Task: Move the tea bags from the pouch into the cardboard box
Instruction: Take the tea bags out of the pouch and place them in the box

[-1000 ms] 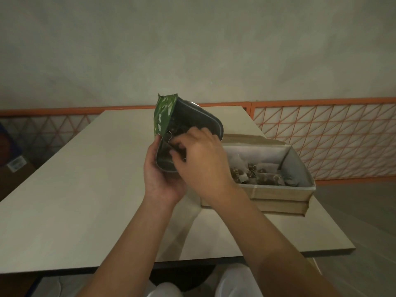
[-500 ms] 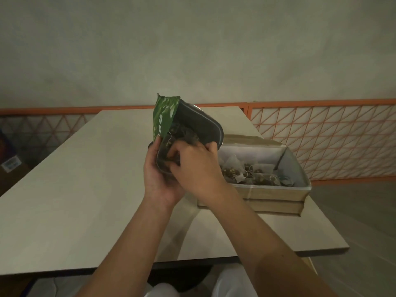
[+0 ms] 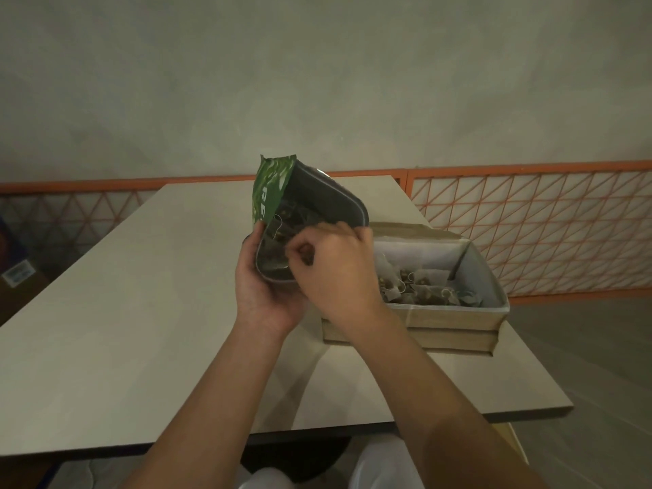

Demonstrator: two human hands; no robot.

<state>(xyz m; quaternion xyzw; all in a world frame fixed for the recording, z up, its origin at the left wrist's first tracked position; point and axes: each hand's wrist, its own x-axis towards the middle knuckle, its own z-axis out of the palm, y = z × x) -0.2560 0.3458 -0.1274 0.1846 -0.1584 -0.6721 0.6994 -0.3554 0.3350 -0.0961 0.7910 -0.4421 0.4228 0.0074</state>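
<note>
A green pouch [image 3: 271, 192] with a dark inner lining is held open and tilted above the table, my left hand [image 3: 263, 294] gripping it from below. My right hand [image 3: 338, 273] is at the pouch's mouth, fingers curled and pinched on a tea bag [image 3: 307, 254] inside it. More tea bags show in the pouch's opening. To the right sits the cardboard box [image 3: 455, 317], lined in white, with several tea bags [image 3: 420, 287] piled on its bottom.
The pale table [image 3: 106, 312] ends at a near edge just before my lap and at a right edge beside the box. An orange lattice fence [image 3: 529, 224] runs behind. A dark box with a label [image 3: 17, 277] sits on the floor at the left.
My right hand has dug into the pouch's mouth and closed its fingers, drawing slightly towards me. The left hand holds the pouch in the same place.
</note>
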